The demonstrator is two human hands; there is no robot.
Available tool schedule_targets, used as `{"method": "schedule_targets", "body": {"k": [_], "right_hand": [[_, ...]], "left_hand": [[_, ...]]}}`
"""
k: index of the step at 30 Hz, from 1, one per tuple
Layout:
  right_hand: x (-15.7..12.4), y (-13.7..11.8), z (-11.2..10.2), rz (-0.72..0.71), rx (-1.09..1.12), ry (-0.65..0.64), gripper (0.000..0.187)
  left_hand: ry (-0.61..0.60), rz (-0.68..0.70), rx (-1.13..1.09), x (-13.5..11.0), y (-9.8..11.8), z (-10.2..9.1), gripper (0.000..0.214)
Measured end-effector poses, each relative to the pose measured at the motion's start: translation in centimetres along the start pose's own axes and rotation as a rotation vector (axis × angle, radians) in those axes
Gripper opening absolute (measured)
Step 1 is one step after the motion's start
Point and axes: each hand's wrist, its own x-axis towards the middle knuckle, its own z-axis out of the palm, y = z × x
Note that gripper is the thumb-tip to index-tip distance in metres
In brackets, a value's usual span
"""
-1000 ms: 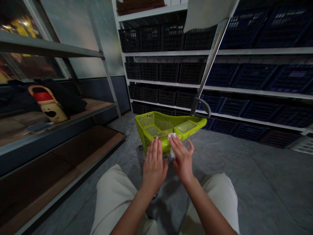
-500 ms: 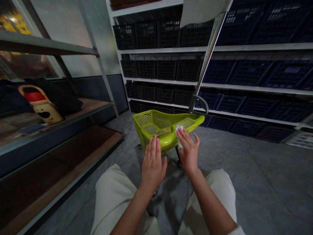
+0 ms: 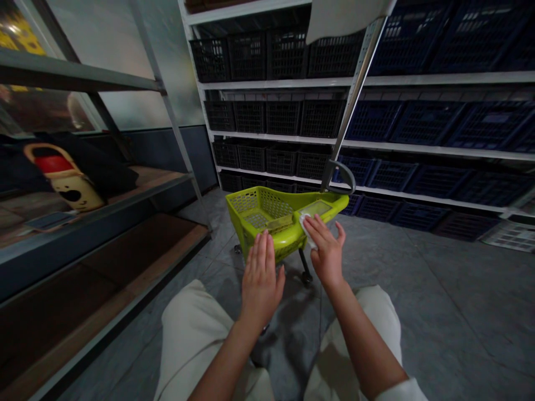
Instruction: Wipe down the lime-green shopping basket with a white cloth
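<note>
A small lime-green shopping cart (image 3: 288, 239) with a perforated basket stands on wheels in front of my knees. My left hand (image 3: 262, 278) lies flat against its near rim, fingers stretched out and holding nothing. The fingers of my right hand (image 3: 326, 248) press a crumpled white cloth or tissue (image 3: 305, 220) onto the cart's rim, beside a rectangular clear panel (image 3: 316, 209). A grey curved handle (image 3: 346, 177) and a metal pole (image 3: 355, 89) rise at the cart's far right end.
Shelves of black crates (image 3: 284, 117) and blue crates (image 3: 434, 125) stand behind the cart. To the left, a metal rack (image 3: 167, 184) holds a red-topped bottle (image 3: 69, 181), a phone-like flat object (image 3: 50, 220) and dark fabric (image 3: 96, 167). Grey tiled floor (image 3: 418, 295) lies around.
My right hand has shifted slightly right, its fingers still on the white cloth at the rim. My left hand stays in place on the cart.
</note>
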Motion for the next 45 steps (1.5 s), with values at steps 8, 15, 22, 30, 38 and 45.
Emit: {"method": "schedule_targets", "body": {"k": [8,15,22,30,38,45], "right_hand": [[-1.0,-5.8,0.3,-0.246,0.181,-0.118,0.075],[-0.2,0.3,0.3,-0.059,0.037,-0.027,0.08],[-0.6,-4.3,0.4,-0.155,0.109,-0.071,0.07],[-0.2,-0.4,0.0,-0.126,0.047,-0.08,0.077],[-0.7,-4.8,0.2,-0.173,0.072,-0.101,0.072],[0.1,-1.2,-0.1,-0.117,0.056,-0.075,0.076]], "left_hand": [[0.004,-0.012,-0.042,-0.2,0.0,0.1,0.087],[0.007,0.01,-0.012,0.0,-0.1,0.0,0.079],[-0.014,-0.01,-0.026,-0.1,0.1,0.1,0.085],[-0.007,0.013,-0.015,-0.1,-0.2,0.0,0.081],[-0.002,-0.012,-0.049,-0.2,-0.1,0.2,0.084],[-0.005,0.008,-0.037,-0.1,-0.3,-0.1,0.079]]}}
